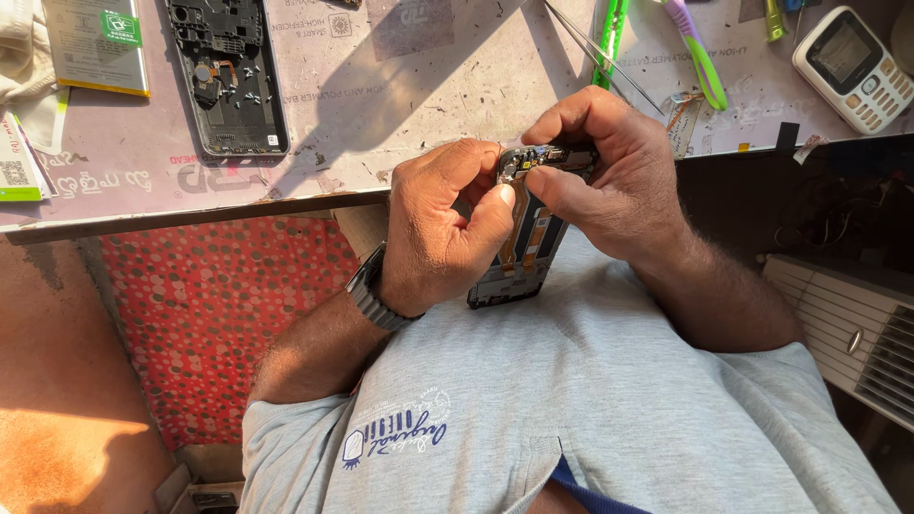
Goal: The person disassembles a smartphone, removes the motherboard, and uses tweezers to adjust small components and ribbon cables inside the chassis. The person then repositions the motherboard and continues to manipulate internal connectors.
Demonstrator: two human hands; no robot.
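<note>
Centre of frame: opened phone frame (519, 266) held upright over the lap, below the bench edge (190, 214); left hand (443, 228) closed on its upper left, thumb pressing the top; right hand (609, 176) pinches the top end from the right; second stripped phone (228, 76) lies upper left; tweezers (600, 52) lie upper right.

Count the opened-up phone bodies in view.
2. One opened phone frame is held between the left hand and right hand; another phone chassis lies on the workbench. Others may sit outside the frame.
</note>
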